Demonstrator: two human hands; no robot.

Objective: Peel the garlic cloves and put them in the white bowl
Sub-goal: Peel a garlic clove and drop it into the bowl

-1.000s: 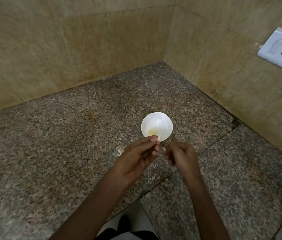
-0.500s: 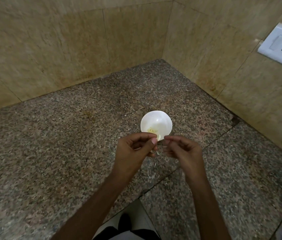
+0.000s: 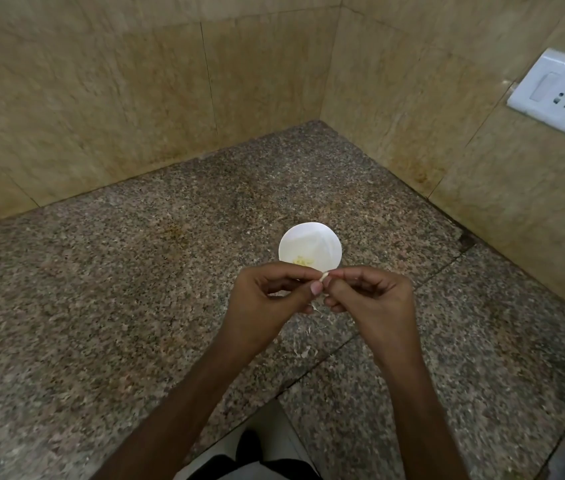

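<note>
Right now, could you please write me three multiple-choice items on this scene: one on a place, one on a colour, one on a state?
1. Where does the white bowl stand?
A. on the granite counter
B. on a wall shelf
C. in a sink

2. What colour is the wall socket plate?
A. black
B. red
C. white

3. How is the garlic clove now?
A. lying in the bowl
B. pinched between the left grip and the right grip
C. lying alone on the counter

Answers: 1 A, the bowl sits on the speckled stone just beyond both grips; 2 C, the plate is plainly white; 3 B, both grips meet on the clove.
</note>
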